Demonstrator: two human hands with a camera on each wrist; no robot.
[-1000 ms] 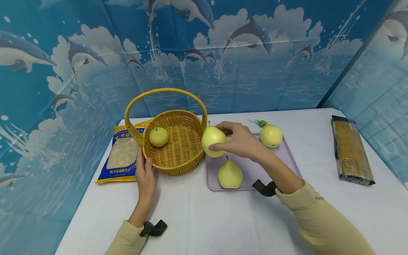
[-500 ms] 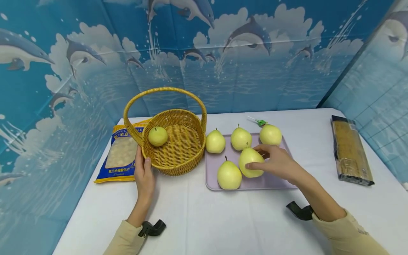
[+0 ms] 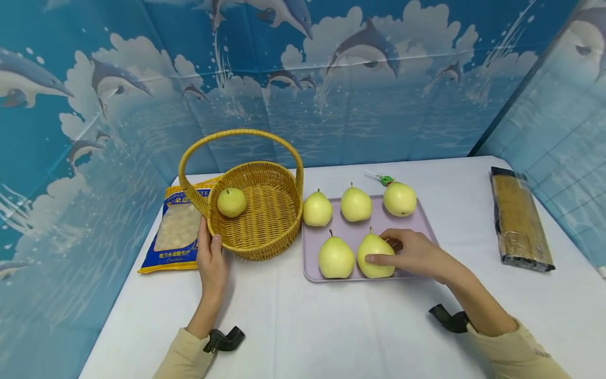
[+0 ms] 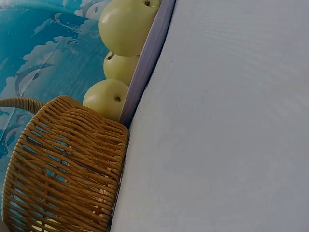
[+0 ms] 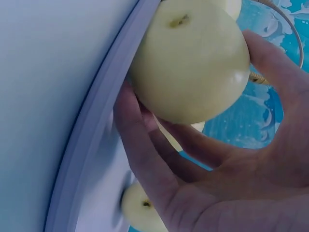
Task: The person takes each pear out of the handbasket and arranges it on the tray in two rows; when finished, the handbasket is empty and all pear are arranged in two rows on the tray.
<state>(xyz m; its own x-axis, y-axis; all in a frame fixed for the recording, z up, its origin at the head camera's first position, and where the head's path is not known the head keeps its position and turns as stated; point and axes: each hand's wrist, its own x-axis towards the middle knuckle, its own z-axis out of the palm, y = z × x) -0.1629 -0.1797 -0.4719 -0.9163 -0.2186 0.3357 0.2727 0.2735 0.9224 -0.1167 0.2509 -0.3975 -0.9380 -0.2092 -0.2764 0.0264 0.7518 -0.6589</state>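
Note:
My right hand (image 3: 416, 255) holds a pale yellow-green pear (image 3: 375, 258) at the front of the lilac tray (image 3: 412, 275), thumb on one side and fingers on the other. In the right wrist view, the fingertips reach under the pear's side close to the tray. Another pear (image 3: 335, 258) stands just left of it; behind them are several more, including one at the back left (image 3: 317, 209). My left hand (image 3: 213, 263) rests against the left outer side of the yellow wicker basket (image 3: 262, 250), its fingers fairly straight. Inside the basket lies one pear (image 3: 231, 202).
A blue and yellow packet (image 3: 177, 231) lies partly behind the basket. Behind the tray is a small green item (image 3: 385, 180) with a clear stick. A long, brown, wrapped pack (image 3: 521, 218) lies at the right. A dolphin-print curtain (image 3: 303, 126) closes off the back of the white table.
My right hand has carried the pear from beside the basket rightward and down to the front of the tray. Pears at the back now show. My left hand stays at the basket.

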